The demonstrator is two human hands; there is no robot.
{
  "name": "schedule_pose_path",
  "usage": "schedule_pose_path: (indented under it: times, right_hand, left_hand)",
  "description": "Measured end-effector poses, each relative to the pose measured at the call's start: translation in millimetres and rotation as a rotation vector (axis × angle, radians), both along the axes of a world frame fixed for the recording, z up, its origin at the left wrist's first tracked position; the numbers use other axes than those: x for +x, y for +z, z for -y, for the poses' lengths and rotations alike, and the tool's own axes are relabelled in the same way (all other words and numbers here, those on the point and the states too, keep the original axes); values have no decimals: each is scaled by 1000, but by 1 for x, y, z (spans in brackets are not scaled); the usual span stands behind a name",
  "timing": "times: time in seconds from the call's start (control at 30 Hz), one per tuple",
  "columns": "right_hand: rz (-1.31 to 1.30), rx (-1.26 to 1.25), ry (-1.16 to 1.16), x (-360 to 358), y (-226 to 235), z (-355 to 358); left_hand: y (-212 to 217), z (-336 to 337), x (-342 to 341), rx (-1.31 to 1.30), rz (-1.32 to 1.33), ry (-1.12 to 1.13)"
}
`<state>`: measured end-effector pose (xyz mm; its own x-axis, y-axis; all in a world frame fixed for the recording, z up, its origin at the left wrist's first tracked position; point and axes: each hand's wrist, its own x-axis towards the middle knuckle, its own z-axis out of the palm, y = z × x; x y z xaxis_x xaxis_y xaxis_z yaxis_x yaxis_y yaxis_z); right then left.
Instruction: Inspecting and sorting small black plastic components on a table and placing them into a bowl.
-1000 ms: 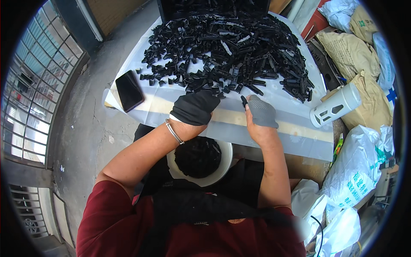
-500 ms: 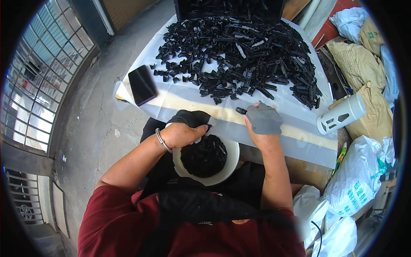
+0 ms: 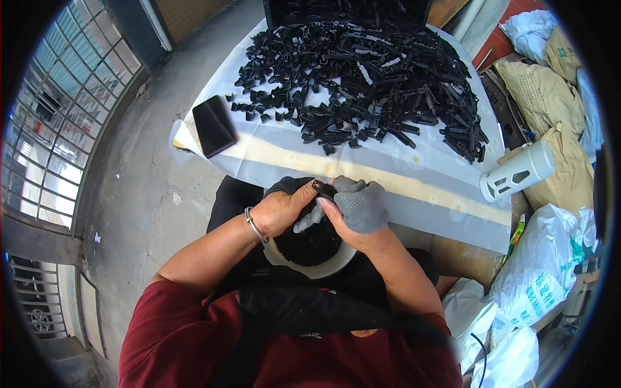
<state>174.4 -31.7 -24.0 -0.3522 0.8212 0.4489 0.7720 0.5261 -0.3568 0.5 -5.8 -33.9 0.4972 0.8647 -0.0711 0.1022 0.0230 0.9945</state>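
Hands Meet Over the Bowl

The bare left hand pinches a small black piece, its grip closed. The gloved right hand touches it, fingers curled. Both are above the white bowl, near the table edge. The black pile lies farther back.

Your right hand wears a grey knit glove with a dotted palm, while your left hand is bare. A thin silver bangle circles your left wrist. You wear a dark red short-sleeved shirt under a black apron.
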Motion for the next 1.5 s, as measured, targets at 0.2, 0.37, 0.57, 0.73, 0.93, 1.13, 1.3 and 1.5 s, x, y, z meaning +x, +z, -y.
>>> schedule_pose_path:
  times: [0.2,0.37,0.57,0.73,0.93,1.13,1.3,1.5]
  right_hand:
    - [-63,29,36,17,2,5]
    - [-13,16,78,18,7,7]
    - [384,-290,-57,-2,19,7]
    - [-58,101,108,-10,-14,5]
    - [175,141,-106,10,5,-42]
    - [294,293,-201,10,-1,-94]
    - [285,220,-317,25,-1,-87]
    - [191,403,-184,35,-5,-77]
  left_hand:
    - [16,3,-1,-99,-151,166]
    - [10,-3,-4,132,-218,40]
    - [11,-1,-2,361,-306,76]
    - [20,-1,-6,410,-385,-22]
    - [21,-15,-32,561,-921,-294]
    - [9,-11,-21,679,-799,-254]
    - [13,-22,-10,842,-687,25]
    - [3,-68,17,905,-789,188]
